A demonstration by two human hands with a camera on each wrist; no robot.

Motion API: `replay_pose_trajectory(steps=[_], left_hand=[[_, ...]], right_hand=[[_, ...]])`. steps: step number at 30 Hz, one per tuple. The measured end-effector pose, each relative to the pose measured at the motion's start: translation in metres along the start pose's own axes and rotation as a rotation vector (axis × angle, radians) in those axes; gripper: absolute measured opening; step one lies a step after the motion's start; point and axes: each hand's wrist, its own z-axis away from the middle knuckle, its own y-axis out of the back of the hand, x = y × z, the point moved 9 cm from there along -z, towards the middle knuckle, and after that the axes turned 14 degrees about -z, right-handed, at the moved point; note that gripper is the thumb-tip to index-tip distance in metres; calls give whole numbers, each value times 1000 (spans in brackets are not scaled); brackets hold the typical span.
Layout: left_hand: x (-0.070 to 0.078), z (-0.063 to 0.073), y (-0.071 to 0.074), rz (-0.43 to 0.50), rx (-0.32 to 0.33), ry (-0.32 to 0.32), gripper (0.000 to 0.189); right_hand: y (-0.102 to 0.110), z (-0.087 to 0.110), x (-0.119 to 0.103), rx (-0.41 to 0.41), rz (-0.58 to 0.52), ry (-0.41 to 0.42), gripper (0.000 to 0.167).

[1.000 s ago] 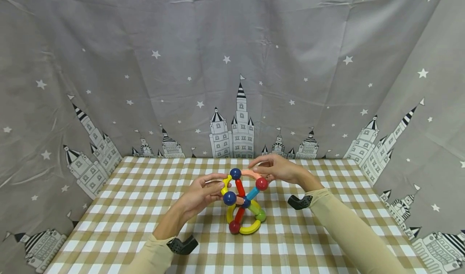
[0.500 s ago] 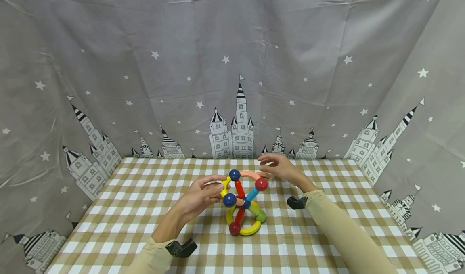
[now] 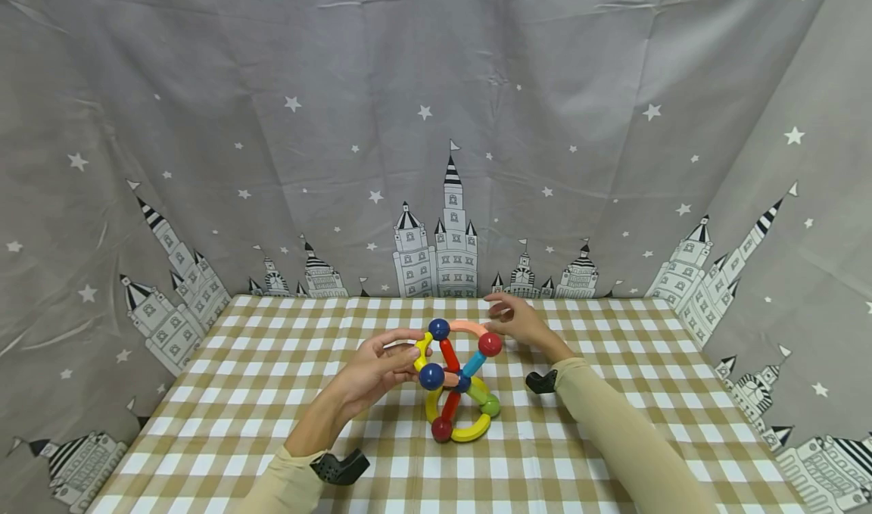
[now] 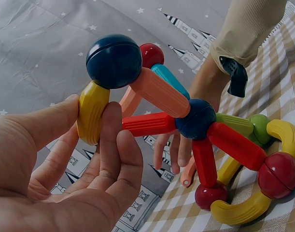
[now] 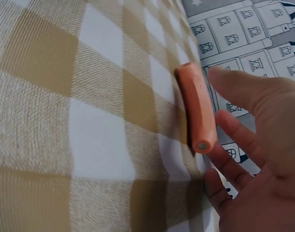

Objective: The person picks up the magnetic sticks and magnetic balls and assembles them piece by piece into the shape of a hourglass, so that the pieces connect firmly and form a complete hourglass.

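Note:
My left hand [image 3: 375, 364] pinches a yellow curved magnetic stick [image 4: 91, 113] between thumb and fingers. This stick belongs to a standing magnetic stick-and-ball model, with dark blue balls [image 3: 431, 376] at its upper left. Red, light blue and salmon sticks meet at a central blue ball [image 4: 195, 118]. An upper salmon curved stick [image 3: 468, 325] runs to a red ball [image 3: 490, 344]. Behind the model, my right hand [image 3: 521, 322] reaches down with loosely bent fingers. Beside its thumb and fingertips a loose salmon curved stick [image 5: 198, 108] lies on the tablecloth; firm contact cannot be made out.
The model's base has yellow curved sticks [image 3: 471, 429], a dark red ball [image 3: 441, 429] and a green ball [image 3: 490, 406]. A checked tablecloth [image 3: 272, 393] covers the table. A grey curtain [image 3: 327, 219] with castles hangs at the back. Each wrist carries a black camera mount [image 3: 341, 468].
My right hand has left the model's upper salmon curved stick, shifted right, then dropped toward the loose salmon stick on the table. My left hand keeps its pinch on the yellow stick.

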Motion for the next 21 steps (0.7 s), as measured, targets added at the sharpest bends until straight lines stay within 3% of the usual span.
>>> replay_pose_trajectory(steps=[11,21], left_hand=[[0,0,0,6,-4,0,29],[-1,0,2,0,10,16,32]], right_hand=[[-10,2,-4,-10,168,-30,30],[-2,9,0,-14,212,-56,26]])
